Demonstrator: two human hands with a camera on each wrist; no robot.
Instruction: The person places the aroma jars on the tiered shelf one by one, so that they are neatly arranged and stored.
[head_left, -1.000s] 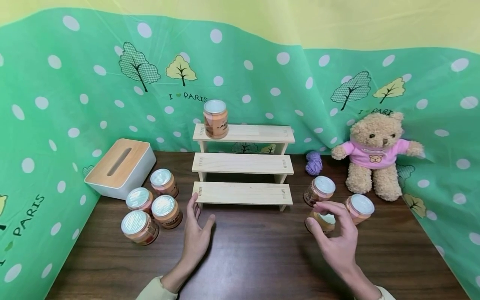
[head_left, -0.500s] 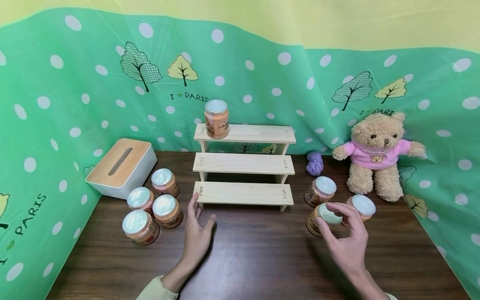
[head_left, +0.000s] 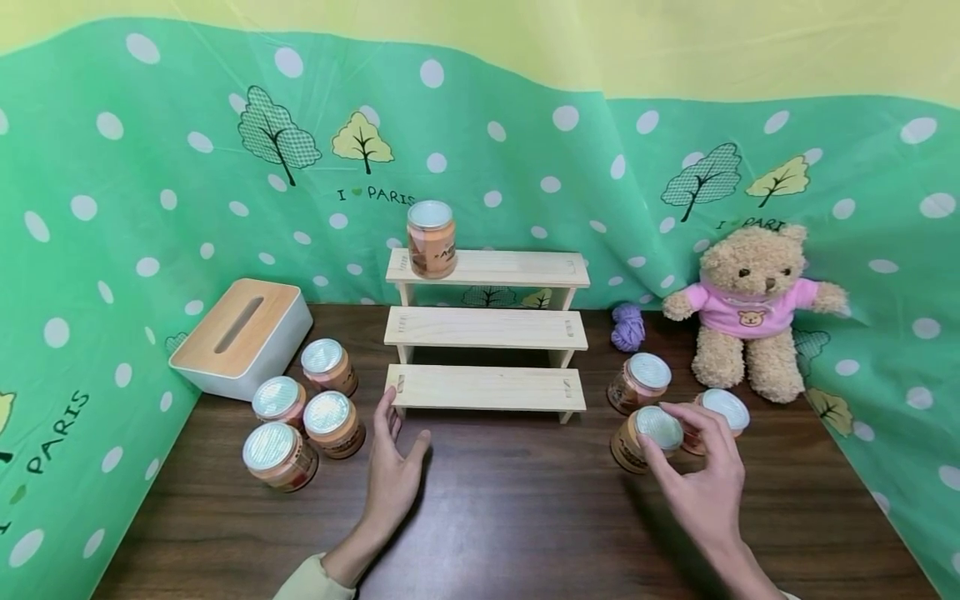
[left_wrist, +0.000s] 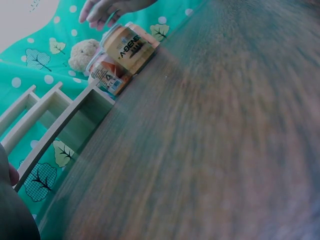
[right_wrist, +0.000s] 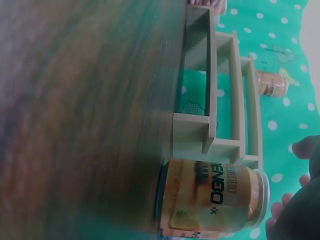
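My right hand (head_left: 705,483) hovers over a short orange can (head_left: 628,443) with a silver lid, right of the shelf. Its thumb and fingers curve apart beside the lid. In the right wrist view a gap shows between the fingers (right_wrist: 281,207) and the lid of this can (right_wrist: 210,195), which stands on the table. My left hand (head_left: 393,479) rests with relaxed fingers, fingertips at the left front corner of the three-step wooden shelf (head_left: 487,387). A similar can (head_left: 432,250) stands at the left end of the top step.
Two more cans, one behind (head_left: 637,385) and one to the right (head_left: 723,412), stand near my right hand. Several cans (head_left: 333,425) cluster left of my left hand. A tissue box (head_left: 243,333), purple yarn (head_left: 627,327) and a teddy bear (head_left: 752,308) line the back.
My right hand has shifted to the right, uncovering the lid of the can below it. My left hand stays at the shelf corner, and the cans have not moved.
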